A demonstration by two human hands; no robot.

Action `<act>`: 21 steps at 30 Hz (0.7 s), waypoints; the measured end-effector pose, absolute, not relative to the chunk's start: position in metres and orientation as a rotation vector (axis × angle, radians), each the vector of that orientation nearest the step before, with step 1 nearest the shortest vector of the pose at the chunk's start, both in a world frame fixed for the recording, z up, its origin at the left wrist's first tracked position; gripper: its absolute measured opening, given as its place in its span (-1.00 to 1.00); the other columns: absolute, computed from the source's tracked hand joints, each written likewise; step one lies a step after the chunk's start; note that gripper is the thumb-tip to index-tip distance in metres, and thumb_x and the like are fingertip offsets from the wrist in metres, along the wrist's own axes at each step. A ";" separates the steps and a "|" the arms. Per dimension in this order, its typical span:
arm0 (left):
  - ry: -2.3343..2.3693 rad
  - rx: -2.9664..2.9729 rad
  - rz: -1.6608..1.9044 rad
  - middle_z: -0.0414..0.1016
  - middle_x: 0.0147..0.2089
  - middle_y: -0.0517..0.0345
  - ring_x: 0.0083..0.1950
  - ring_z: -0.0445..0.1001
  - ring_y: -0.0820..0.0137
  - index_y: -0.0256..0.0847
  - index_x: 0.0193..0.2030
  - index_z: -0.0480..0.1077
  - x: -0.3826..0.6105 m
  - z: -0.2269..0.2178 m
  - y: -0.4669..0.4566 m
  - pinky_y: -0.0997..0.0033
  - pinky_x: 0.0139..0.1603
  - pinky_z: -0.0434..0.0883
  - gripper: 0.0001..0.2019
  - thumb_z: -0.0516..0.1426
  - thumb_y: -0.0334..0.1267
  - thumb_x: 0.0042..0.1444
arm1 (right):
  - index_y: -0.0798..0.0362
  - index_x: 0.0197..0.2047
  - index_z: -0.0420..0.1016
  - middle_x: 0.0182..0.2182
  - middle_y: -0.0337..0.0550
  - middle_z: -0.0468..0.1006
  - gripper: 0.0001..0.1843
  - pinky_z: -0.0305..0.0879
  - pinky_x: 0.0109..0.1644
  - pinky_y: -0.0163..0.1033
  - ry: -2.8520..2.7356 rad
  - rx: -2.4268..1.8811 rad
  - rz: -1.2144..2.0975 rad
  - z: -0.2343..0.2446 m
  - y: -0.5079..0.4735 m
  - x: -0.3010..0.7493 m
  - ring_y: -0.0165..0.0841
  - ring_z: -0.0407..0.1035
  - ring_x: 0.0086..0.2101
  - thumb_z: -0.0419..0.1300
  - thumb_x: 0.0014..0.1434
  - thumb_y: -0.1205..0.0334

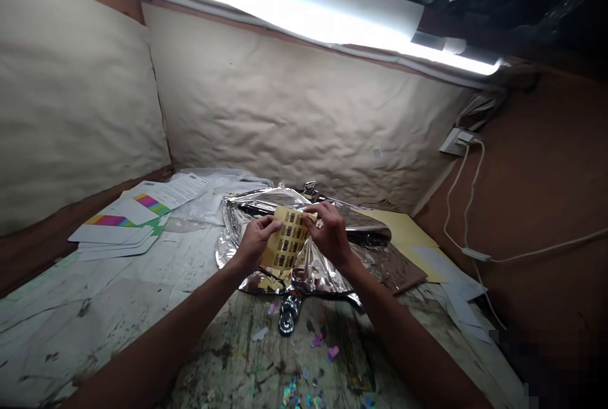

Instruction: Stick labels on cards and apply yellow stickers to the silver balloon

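Yellow and printed with rows of small dark barcodes, the label sheet (pixel 287 239) is in front of the silver foil (pixel 327 277), held up between your hands; whether its lower edge touches the foil, you can't tell. Your left hand (pixel 256 241) grips its left edge, thumb over the face, while your right hand (pixel 331 232) pinches at its upper right corner; whether a label is lifted there is too small to make out. Expect the sheet to be light and bendy, likely to crease or tear if pulled hard, so hold it by the margins, clear of the sticky labels. The foil itself looks slick and crinkly, best taken by its edges.

Left of the foil you have striped white cards (pixel 118 228); right of it, yellow paper (pixel 403 228). On the worktop (pixel 118 308), nearer you than the foil, lie shiny confetti pieces (pixel 289 391).
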State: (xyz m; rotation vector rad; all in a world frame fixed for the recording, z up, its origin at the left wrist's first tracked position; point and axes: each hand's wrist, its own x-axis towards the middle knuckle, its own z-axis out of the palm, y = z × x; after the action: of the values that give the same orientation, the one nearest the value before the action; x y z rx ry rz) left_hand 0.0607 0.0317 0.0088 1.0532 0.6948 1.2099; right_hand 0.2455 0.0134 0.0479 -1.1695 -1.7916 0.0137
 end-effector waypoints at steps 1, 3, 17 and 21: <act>0.703 1.054 1.223 0.55 -0.34 0.16 -0.39 0.48 0.43 -0.29 -0.25 0.49 0.062 0.010 0.030 0.44 -0.32 0.42 -0.70 0.32 -0.11 -0.05 | 0.04 -0.22 0.58 -0.26 -0.08 0.59 -0.88 0.37 -0.11 -0.18 -1.810 -1.152 0.053 0.048 0.009 0.241 -0.26 0.47 -0.23 0.22 0.18 0.26; 0.689 1.098 1.221 0.56 -0.32 0.13 -0.36 0.48 0.43 -0.30 -0.25 0.51 0.064 0.011 0.027 0.45 -0.29 0.41 -0.70 0.32 -0.13 -0.05 | 0.01 -0.24 0.61 -0.31 -0.13 0.62 -0.87 0.39 -0.21 -0.24 -1.837 -1.097 0.199 0.050 0.001 0.233 -0.31 0.49 -0.32 0.21 0.19 0.27; 0.675 1.291 1.376 0.59 -0.28 0.08 -0.29 0.51 0.41 -0.30 -0.26 0.54 0.064 0.022 0.017 0.49 -0.24 0.42 -0.77 0.32 -0.19 -0.01 | 0.00 -0.20 0.65 -0.25 -0.15 0.66 -0.84 0.45 -0.17 -0.24 -1.760 -1.026 0.472 0.056 -0.011 0.225 -0.26 0.55 -0.25 0.25 0.16 0.29; 0.624 1.349 1.337 0.61 -0.25 0.05 -0.26 0.53 0.38 -0.29 -0.22 0.57 0.063 0.025 0.017 0.47 -0.20 0.44 -0.78 0.30 -0.20 0.02 | 0.04 -0.19 0.65 -0.26 -0.13 0.66 -0.84 0.46 -0.18 -0.25 -1.733 -0.993 0.556 0.059 -0.014 0.225 -0.27 0.55 -0.27 0.25 0.17 0.27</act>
State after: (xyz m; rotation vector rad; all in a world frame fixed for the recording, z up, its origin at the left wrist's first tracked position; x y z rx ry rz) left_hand 0.0625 0.0167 0.0247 1.3491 0.6237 1.3372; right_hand 0.2247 -0.0138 0.0588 -0.9926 -1.7334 0.5559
